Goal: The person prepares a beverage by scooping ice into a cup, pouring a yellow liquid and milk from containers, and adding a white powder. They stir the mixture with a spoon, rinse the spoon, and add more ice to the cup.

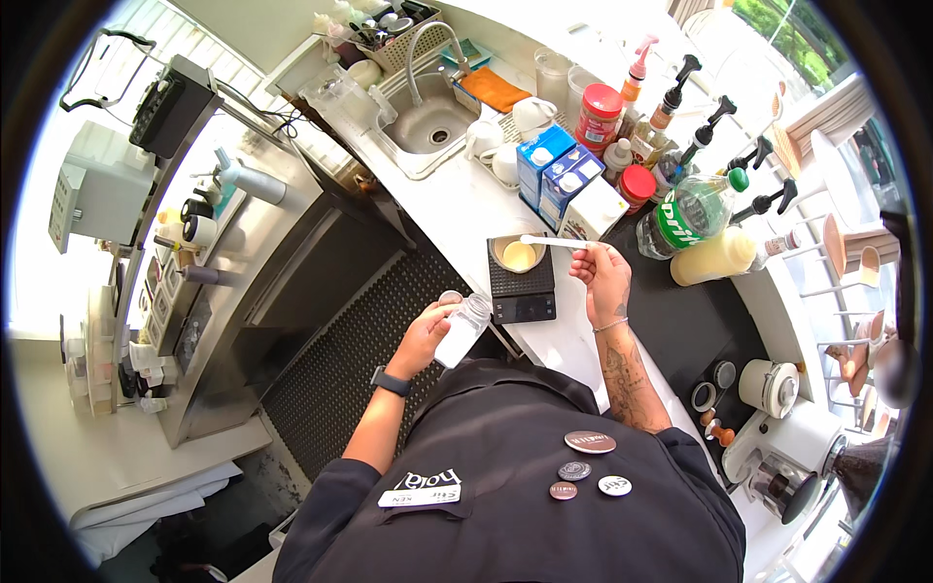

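My left hand grips a small clear jar of white powder, tilted in front of my apron; a round lid shows at its fingertips. Between thumb and fingers, my right hand holds a slim white measuring spoon, whose tip reaches over a small cup. Yellow contents fill the lower part of that cup. Beneath it is a black digital scale on the white counter. Whether the spoon's tip carries powder cannot be told.
Cartons, red-lidded jars, pump bottles and a green-capped soda bottle stand beyond the scale. A steel sink lies further back, an orange cloth beside it. At right are a black mat and a coffee grinder.
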Available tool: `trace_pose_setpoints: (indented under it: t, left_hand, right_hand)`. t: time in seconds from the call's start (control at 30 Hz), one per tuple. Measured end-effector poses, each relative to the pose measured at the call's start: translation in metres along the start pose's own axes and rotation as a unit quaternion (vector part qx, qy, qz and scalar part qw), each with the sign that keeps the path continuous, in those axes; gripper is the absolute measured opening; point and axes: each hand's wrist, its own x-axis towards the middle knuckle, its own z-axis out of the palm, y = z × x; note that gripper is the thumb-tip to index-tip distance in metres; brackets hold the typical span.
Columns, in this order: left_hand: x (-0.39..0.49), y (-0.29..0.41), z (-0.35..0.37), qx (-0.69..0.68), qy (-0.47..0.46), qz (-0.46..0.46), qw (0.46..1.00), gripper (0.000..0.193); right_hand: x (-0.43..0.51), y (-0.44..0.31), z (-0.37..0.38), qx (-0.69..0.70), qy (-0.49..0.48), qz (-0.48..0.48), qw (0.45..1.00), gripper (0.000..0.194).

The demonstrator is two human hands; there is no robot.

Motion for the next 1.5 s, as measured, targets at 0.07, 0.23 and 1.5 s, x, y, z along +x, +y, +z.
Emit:
trace_pose_setpoints:
  t: [0.07, 0.23, 1.5]
  left_hand:
    - [-0.006, -0.006, 0.003, 0.010, 0.013, -0.020, 1.000, 0.076]
    - [-0.020, -0.010, 0.010, -0.005, 0.034, -0.056, 0.998, 0.078]
    - [-0.030, -0.023, 0.010, -0.014, 0.025, -0.035, 0.999, 0.075]
  right_hand:
    - [0.003, 0.003, -0.003, -0.004, 0.008, -0.009, 1.000, 0.013]
    - [0.009, 0.006, -0.005, 0.008, 0.018, -0.003, 1.000, 0.012]
    - [0.005, 0.011, -0.007, 0.004, 0.007, -0.031, 0.999, 0.011]
